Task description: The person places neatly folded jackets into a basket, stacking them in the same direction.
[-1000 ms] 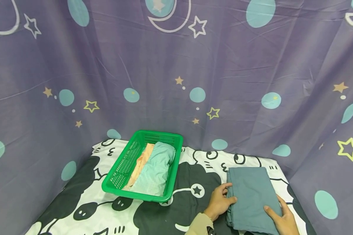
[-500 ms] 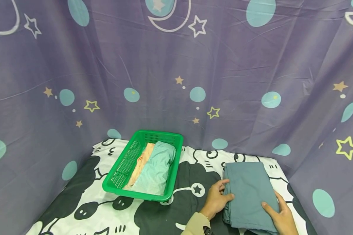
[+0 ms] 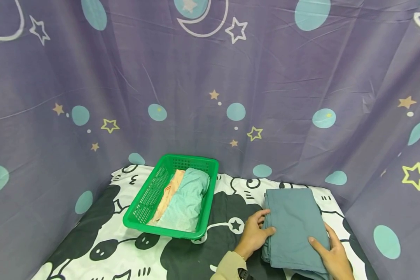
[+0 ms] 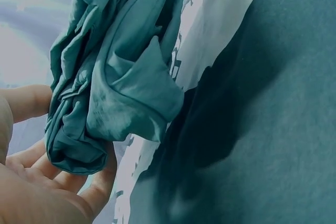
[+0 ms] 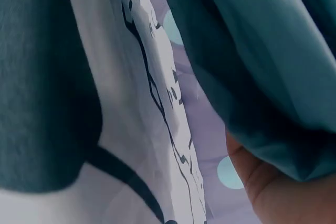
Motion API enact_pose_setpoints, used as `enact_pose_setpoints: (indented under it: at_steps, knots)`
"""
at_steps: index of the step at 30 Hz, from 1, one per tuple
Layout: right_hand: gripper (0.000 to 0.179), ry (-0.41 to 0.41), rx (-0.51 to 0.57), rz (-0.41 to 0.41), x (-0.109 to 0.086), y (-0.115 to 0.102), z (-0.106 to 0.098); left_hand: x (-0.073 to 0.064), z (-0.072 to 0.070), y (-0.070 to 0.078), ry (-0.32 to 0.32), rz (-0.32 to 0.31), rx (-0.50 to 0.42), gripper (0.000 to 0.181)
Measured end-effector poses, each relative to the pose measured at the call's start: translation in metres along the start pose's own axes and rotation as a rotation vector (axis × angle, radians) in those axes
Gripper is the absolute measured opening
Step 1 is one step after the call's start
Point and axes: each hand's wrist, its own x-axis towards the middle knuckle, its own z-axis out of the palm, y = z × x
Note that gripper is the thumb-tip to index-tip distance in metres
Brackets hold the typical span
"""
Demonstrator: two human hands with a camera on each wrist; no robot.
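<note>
A blue-grey cloth [image 3: 294, 225], folded into a thick flat rectangle, is held over the right part of the bed sheet. My left hand [image 3: 253, 236] grips its left edge, thumb on top and fingers spread below the layers. In the left wrist view, loose folds of the cloth [image 4: 128, 82] hang between thumb and fingers, raised above the sheet. On the opposite edge, my right hand [image 3: 334, 256] pinches the cloth with its thumb on the upper face; most of its fingers are hidden beneath. The right wrist view shows part of that hand [image 5: 294, 198] against the cloth's underside.
A green plastic basket [image 3: 210, 206] stands left of the hands, holding a mint-green cloth [image 3: 185, 204] and a peach cloth [image 3: 168, 194]. A black-and-white cartoon sheet [image 3: 126, 258] covers the bed. Behind hangs a purple curtain [image 3: 189, 136] with stars and moons.
Both hands have carried the folded cloth a little to the left and farther from me. Their grip looks the same, and the basket stays put.
</note>
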Motion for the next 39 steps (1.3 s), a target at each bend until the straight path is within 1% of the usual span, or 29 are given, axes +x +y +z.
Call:
enact_pose_setpoints:
  at_steps: [3,8,10,14,17,21,28,32,36,39]
  knots:
    - [0.076,-0.007,0.019,-0.002,-0.001,-0.003,0.002,0.0,-0.004,0.003,0.001,0.011,0.026,0.055]
    - [0.074,-0.028,0.071,-0.04,-0.001,-0.009,0.007,-0.002,-0.013,0.008,-0.005,0.035,0.061,0.055]
    - [0.074,-0.033,0.087,-0.048,-0.001,-0.012,0.009,-0.002,-0.017,0.011,-0.011,0.044,0.06,0.056]
    - [0.075,-0.036,0.06,-0.034,-0.002,-0.018,0.014,-0.004,-0.025,0.015,-0.017,0.06,0.063,0.056]
    - [0.076,-0.037,0.02,-0.024,-0.002,-0.022,0.016,-0.005,-0.03,0.018,-0.017,0.07,0.074,0.056]
    - [0.074,-0.05,0.023,-0.022,-0.001,-0.027,0.019,-0.007,-0.037,0.021,-0.006,0.085,0.098,0.056]
    - [0.075,-0.098,0.044,0.002,0.0,-0.035,0.023,-0.008,-0.048,0.03,0.004,0.099,0.132,0.055]
    - [0.074,-0.105,0.062,-0.022,0.0,-0.04,0.027,-0.009,-0.055,0.034,0.007,0.113,0.137,0.055]
    - [0.071,-0.12,0.089,-0.066,0.0,-0.046,0.03,-0.009,-0.062,0.039,0.01,0.107,0.144,0.055]
    - [0.07,-0.14,0.109,-0.082,0.0,-0.05,0.032,-0.009,-0.068,0.043,0.006,0.106,0.157,0.054]
